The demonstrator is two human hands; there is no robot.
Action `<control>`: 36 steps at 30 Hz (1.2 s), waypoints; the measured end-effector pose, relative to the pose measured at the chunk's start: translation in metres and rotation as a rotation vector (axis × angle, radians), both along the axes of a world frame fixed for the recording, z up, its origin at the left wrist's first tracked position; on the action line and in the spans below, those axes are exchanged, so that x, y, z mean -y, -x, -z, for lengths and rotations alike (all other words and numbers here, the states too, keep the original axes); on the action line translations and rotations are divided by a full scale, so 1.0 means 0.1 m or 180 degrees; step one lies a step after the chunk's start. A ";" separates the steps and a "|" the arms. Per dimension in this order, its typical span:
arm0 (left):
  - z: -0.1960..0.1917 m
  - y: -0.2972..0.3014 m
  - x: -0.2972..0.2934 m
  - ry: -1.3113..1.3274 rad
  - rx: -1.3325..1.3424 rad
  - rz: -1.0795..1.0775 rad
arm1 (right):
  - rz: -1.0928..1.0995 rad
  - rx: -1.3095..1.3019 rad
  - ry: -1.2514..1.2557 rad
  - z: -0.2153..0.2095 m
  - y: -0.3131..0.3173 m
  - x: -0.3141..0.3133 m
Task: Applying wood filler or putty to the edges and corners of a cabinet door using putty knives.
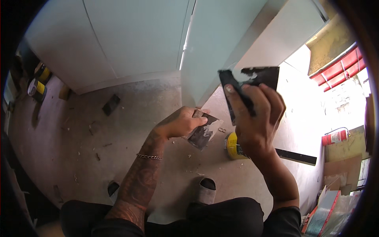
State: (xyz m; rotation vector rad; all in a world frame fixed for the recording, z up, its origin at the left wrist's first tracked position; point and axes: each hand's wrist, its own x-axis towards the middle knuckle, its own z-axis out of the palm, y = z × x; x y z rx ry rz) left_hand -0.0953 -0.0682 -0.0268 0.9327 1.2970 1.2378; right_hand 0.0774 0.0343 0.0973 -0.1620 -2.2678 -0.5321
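My left hand [182, 121] grips a dark, square putty spreader [202, 138] low over the floor, thumb on top, with white putty smeared across its face. Raised higher, my right hand [258, 112] is closed on a second black putty spreader [270, 74], its fingers spread over the flat face. White putty clings near that spreader's top edge. Beside both hands stands a pale upright panel [221, 43], its narrow edge toward the right hand. Below my right hand is a yellow and black can [233, 146], partly hidden by the wrist.
A dark flat piece [111, 104] lies on the gritty floor at left. Yellow and black cans [38, 90] stand farther left. A black bar [298, 156] lies right of the near can. Past it are a red fire extinguisher [334, 137] and boxes [323, 213]. My shoe [206, 191] is close below.
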 end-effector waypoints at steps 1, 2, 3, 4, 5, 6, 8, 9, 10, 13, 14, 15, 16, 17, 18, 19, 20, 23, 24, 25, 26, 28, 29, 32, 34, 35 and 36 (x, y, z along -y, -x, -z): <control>0.01 -0.01 -0.02 -0.0004 0.0008 -0.0003 | -0.0003 0.0008 -0.0004 0.05 -0.04 0.02; 0.03 -0.04 -0.04 -0.0068 0.0069 -0.0012 | 0.0096 0.0149 0.0088 0.10 -0.08 0.05; 0.05 -0.05 -0.06 -0.0132 0.0132 -0.0019 | 0.0198 0.0290 0.0179 0.14 -0.12 0.07; 0.02 -0.05 -0.06 -0.0134 0.0127 -0.0030 | 0.0197 0.0343 0.0256 0.15 -0.16 0.08; -0.01 -0.05 -0.07 -0.0098 0.0052 -0.0017 | 0.0190 0.0339 0.0253 0.13 -0.16 0.06; -0.03 -0.05 -0.07 -0.0062 -0.0021 0.0000 | 0.0113 0.0126 0.0164 0.09 -0.16 0.03; -0.04 -0.03 0.01 -0.0072 -0.0094 -0.0107 | -0.0030 -0.0196 0.0116 -0.07 -0.07 0.08; -0.10 0.01 0.13 -0.0065 -0.0190 -0.0240 | -0.0087 -0.0238 0.0180 -0.19 0.00 0.16; -0.08 0.00 0.07 -0.0099 -0.0161 -0.0197 | -0.0079 -0.0177 0.0147 -0.25 0.03 0.14; -0.04 -0.04 -0.06 0.0047 -0.0106 0.0031 | -0.0012 -0.0085 0.0193 -0.16 0.02 0.11; 0.00 -0.06 -0.10 -0.0031 -0.0051 -0.0004 | 0.0191 0.0029 0.0204 -0.09 -0.01 0.12; -0.03 -0.07 -0.09 -0.0064 -0.0039 -0.0083 | 0.0350 0.0101 0.0260 -0.05 -0.02 0.14; -0.03 -0.06 -0.07 -0.0056 -0.0047 -0.0109 | 0.0331 0.0042 0.0201 0.02 0.00 0.14; -0.02 -0.05 -0.05 -0.0100 0.0036 -0.0104 | 0.0309 0.0038 0.0206 0.02 -0.02 0.18; -0.01 -0.05 -0.05 -0.0145 0.0119 -0.0095 | 0.0363 0.0201 0.0348 0.00 -0.06 0.24; 0.02 -0.05 -0.04 -0.0145 0.0116 -0.0108 | 0.0421 0.0364 0.0487 -0.01 -0.09 0.28; 0.05 -0.04 -0.05 -0.0121 0.0122 -0.0112 | 0.0423 0.0343 0.0472 -0.02 -0.10 0.29; 0.04 -0.04 -0.03 -0.0114 0.0099 -0.0120 | 0.0068 -0.0013 0.0397 -0.10 -0.06 0.26; 0.03 -0.04 -0.02 -0.0129 0.0066 -0.0136 | 0.0038 -0.0186 0.0323 -0.11 -0.01 0.21; 0.02 -0.04 -0.04 -0.0140 0.0078 -0.0121 | 0.0053 -0.0176 0.0311 -0.12 0.01 0.17; 0.01 -0.03 -0.05 -0.0032 0.0069 -0.0029 | 0.0071 -0.0114 0.0223 -0.13 0.01 0.14; 0.00 -0.03 -0.05 0.0088 0.0060 0.0043 | 0.0177 0.0088 0.0199 -0.14 -0.01 0.17; -0.02 -0.03 -0.04 0.0069 0.0113 0.0049 | 0.0158 0.0088 0.0211 -0.09 -0.02 0.17; 0.00 -0.05 -0.02 0.0024 0.0179 -0.0058 | 0.0310 0.0389 0.0045 0.18 -0.09 0.10; 0.01 -0.05 -0.04 -0.0017 0.0201 -0.0144 | 0.0285 0.0497 0.0095 0.34 -0.17 0.08; -0.04 -0.04 -0.04 0.0012 0.0051 -0.0054 | 0.0258 0.0596 0.0147 0.37 -0.19 0.07; -0.07 -0.04 -0.05 0.0041 -0.0100 0.0038 | 0.0207 0.0558 0.0235 0.38 -0.20 0.08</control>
